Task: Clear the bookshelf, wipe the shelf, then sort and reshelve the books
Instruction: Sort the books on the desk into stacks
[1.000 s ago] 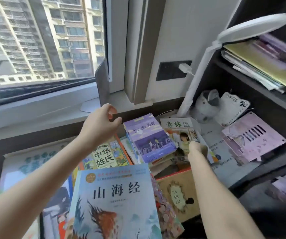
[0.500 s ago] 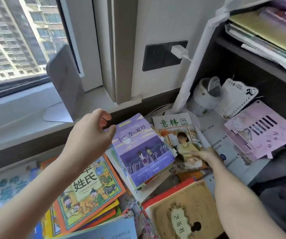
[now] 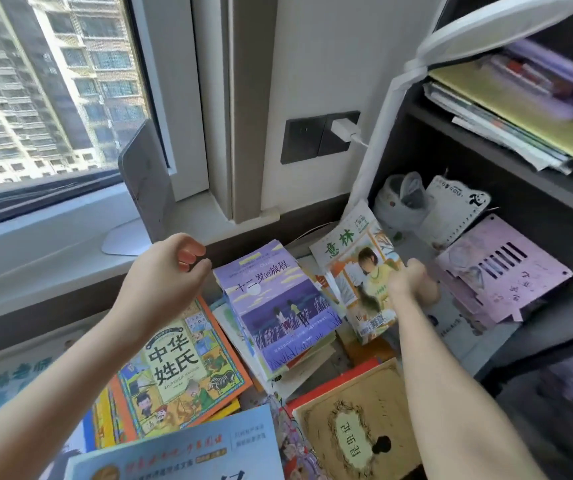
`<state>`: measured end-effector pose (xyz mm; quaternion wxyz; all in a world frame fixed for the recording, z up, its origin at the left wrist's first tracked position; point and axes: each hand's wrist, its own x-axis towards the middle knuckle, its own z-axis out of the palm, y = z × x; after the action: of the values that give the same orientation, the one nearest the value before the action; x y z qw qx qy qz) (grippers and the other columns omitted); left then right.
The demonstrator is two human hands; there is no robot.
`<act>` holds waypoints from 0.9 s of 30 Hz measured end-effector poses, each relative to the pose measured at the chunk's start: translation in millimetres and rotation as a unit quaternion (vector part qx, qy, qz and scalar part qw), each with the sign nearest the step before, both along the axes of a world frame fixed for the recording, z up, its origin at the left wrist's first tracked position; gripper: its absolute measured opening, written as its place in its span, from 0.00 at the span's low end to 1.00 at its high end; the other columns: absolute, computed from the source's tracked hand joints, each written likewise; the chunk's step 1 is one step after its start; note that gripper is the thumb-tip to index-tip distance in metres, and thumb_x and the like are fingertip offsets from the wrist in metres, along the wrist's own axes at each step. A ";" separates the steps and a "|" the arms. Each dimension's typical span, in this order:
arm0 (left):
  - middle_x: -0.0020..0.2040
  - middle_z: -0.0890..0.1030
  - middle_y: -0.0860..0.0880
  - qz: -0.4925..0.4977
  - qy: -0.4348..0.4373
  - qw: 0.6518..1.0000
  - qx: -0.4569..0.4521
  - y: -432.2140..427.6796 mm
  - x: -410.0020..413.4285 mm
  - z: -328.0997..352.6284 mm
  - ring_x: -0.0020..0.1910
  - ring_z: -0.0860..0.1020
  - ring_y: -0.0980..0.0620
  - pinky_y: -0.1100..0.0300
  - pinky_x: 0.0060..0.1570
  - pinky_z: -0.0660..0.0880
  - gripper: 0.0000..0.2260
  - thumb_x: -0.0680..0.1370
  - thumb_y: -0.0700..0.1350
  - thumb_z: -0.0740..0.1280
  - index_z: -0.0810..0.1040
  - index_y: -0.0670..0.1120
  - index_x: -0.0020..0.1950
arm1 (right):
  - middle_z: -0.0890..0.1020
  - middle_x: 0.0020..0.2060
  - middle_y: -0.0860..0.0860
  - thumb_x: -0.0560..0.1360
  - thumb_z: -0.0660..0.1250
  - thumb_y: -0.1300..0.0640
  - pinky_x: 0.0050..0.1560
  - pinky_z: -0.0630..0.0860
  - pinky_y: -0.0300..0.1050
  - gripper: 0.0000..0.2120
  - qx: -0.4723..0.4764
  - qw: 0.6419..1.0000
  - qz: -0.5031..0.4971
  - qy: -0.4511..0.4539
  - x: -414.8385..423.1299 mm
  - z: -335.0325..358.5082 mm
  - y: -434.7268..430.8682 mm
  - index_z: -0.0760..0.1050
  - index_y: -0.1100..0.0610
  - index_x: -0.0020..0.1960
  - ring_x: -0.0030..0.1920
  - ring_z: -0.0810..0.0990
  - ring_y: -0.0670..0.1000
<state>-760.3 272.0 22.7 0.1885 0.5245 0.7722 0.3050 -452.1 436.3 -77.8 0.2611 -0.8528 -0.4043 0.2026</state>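
Books lie in loose piles on the desk. A purple paperback (image 3: 280, 303) tops the middle stack. My right hand (image 3: 411, 282) grips a thin magazine with a girl on its cover (image 3: 354, 268) and holds it tilted up off the pile. My left hand (image 3: 167, 275) hovers just left of the purple book, fingers loosely curled and holding nothing. An orange-edged picture book (image 3: 181, 372) lies under my left wrist. A tan hardcover (image 3: 354, 431) and a light blue book (image 3: 191, 452) lie nearest me. The dark bookshelf (image 3: 506, 147) stands at the right.
A white desk lamp (image 3: 382, 133) rises beside the shelf. On the lower shelf sit a pink card sheet (image 3: 506, 268), a panda notepad (image 3: 451, 209) and a crumpled bag (image 3: 399, 199). Stacked papers (image 3: 520, 112) fill the upper shelf. A grey bookend (image 3: 143, 188) stands on the windowsill.
My right hand has closed on the girl-cover magazine and lifted its near edge off the pile. My left hand has stayed beside the purple book. The view shifted slightly.
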 end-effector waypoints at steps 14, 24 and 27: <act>0.48 0.82 0.47 0.021 -0.138 0.989 0.054 -60.9 -3.4 51.7 0.50 0.80 0.50 0.52 0.55 0.76 0.11 0.77 0.50 0.66 0.78 0.44 0.54 | 0.78 0.34 0.51 0.73 0.72 0.51 0.29 0.56 0.43 0.11 0.354 0.911 0.162 -0.135 -60.9 177.2 -146.6 0.73 0.56 0.41 0.35 0.71 0.54; 0.48 0.84 0.43 0.208 -0.019 0.977 -0.042 -238.0 -122.8 -12.2 0.47 0.81 0.44 0.58 0.45 0.71 0.08 0.76 0.45 0.67 0.80 0.41 0.50 | 0.75 0.28 0.52 0.58 0.72 0.38 0.38 0.76 0.66 0.19 0.311 0.823 0.444 0.171 -166.0 200.4 -237.5 0.71 0.51 0.34 0.34 0.76 0.61; 0.47 0.82 0.46 0.228 0.007 0.961 -0.156 -308.0 -149.3 -60.2 0.49 0.79 0.45 0.57 0.44 0.71 0.09 0.75 0.48 0.68 0.78 0.43 0.49 | 0.74 0.26 0.45 0.63 0.75 0.44 0.40 0.77 0.59 0.15 0.322 0.816 0.468 0.105 -194.6 205.4 -262.1 0.71 0.51 0.33 0.33 0.75 0.55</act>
<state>-909.6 -36.0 -37.5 0.1880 0.3006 0.9106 0.2123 -646.8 174.2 127.6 0.4358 -0.4016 -0.7668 0.2466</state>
